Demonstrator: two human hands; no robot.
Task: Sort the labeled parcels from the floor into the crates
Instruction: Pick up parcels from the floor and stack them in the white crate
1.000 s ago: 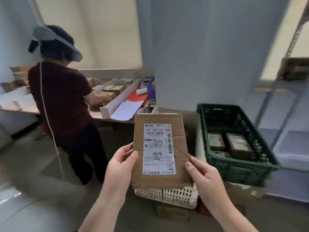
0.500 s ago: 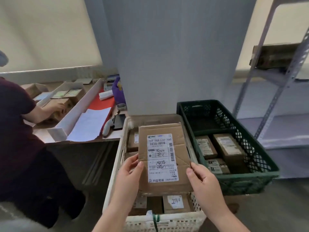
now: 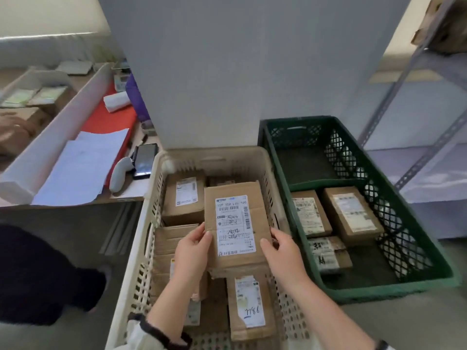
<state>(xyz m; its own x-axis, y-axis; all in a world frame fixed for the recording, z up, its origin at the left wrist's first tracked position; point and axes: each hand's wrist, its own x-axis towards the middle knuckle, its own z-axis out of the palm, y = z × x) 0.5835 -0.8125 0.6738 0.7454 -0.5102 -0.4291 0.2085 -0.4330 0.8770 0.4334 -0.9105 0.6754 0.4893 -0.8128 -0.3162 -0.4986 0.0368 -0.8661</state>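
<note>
A flat brown cardboard parcel (image 3: 236, 223) with a white shipping label sits low over the cream crate (image 3: 151, 223), label up. My left hand (image 3: 192, 251) grips its lower left edge and my right hand (image 3: 281, 251) grips its lower right edge. Several labeled brown parcels lie in the cream crate, one (image 3: 249, 306) near the front and one (image 3: 185, 198) at the back left. The green crate (image 3: 379, 290) stands to the right with three labeled parcels (image 3: 351, 210) inside.
A grey pillar (image 3: 240, 72) rises behind both crates. At the left stands a table (image 3: 126, 197) with papers, a red sheet, a phone (image 3: 144, 160) and a scanner; another person's hand and dark clothing show there. A metal shelf rack (image 3: 429, 97) is at the right.
The view has moved closer and tilted down onto the crates. Both hands have lowered the parcel from chest height down into the cream crate, just above the parcels there.
</note>
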